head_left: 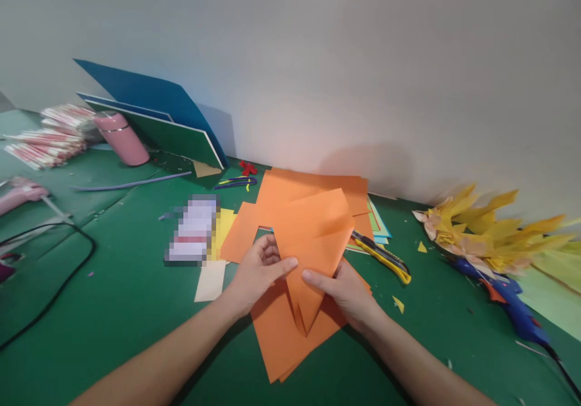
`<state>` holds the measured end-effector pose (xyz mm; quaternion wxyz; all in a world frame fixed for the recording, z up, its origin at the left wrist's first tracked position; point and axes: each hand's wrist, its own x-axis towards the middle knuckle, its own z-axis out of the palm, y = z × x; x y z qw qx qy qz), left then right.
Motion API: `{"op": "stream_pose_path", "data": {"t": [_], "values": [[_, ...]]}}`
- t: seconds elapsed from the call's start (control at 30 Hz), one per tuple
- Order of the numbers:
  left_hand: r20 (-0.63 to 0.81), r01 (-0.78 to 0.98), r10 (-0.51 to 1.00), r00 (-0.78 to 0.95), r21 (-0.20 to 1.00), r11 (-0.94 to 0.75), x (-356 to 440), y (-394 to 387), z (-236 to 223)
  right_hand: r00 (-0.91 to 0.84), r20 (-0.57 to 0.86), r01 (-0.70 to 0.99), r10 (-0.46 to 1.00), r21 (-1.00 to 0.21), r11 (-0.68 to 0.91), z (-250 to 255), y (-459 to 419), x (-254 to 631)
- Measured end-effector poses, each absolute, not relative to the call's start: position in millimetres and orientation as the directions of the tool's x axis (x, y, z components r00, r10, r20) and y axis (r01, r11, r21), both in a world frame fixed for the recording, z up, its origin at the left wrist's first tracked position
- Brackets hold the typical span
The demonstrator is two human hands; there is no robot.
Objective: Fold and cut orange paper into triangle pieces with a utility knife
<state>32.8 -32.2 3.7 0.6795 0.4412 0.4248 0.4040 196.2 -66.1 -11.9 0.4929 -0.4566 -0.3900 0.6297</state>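
Observation:
Between both hands I hold a folded sheet of orange paper (313, 230), its lower end narrowing to a point. My left hand (263, 270) pinches its left edge, thumb on the front and fingers curled behind. On the right side my right hand (347, 288) grips it the same way, thumb on top and fingers mostly hidden behind it. More orange sheets (284, 348) lie on the table below, and others (313, 182) are stacked farther back. A yellow and black utility knife (381, 255) rests just right of the held paper.
On the left are a pixelated rectangle (193, 230), a pink bottle (121, 138), a pink tool (22, 194) and a black cable (93, 239). Blue and green boards (158, 127) lean on the wall. Yellow paper leaves (485, 224) and a blue glue gun (512, 306) lie right.

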Motion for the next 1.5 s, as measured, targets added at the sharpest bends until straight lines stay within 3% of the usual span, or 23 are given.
{"op": "stream_pose_path", "data": {"t": [0.43, 0.73, 1.5], "values": [[-0.224, -0.182, 0.956, 0.192, 0.949, 0.259, 35.4, -31.5, 2.7, -0.099, -0.229, -0.287, 0.968, -0.925, -0.248, -9.3, -66.9, 194.9], [-0.233, -0.165, 0.955, 0.184, 0.950, 0.264, 36.1, -32.8, 4.6, -0.071, -0.191, -0.273, 0.979, -0.940, -0.203, -15.9, -67.5, 194.9], [-0.266, -0.277, 0.954, 0.140, 0.914, 0.296, 36.8, -34.4, 3.6, -0.014, -0.267, -0.253, 0.964, -0.931, -0.262, -6.3, -67.2, 189.8]]}}
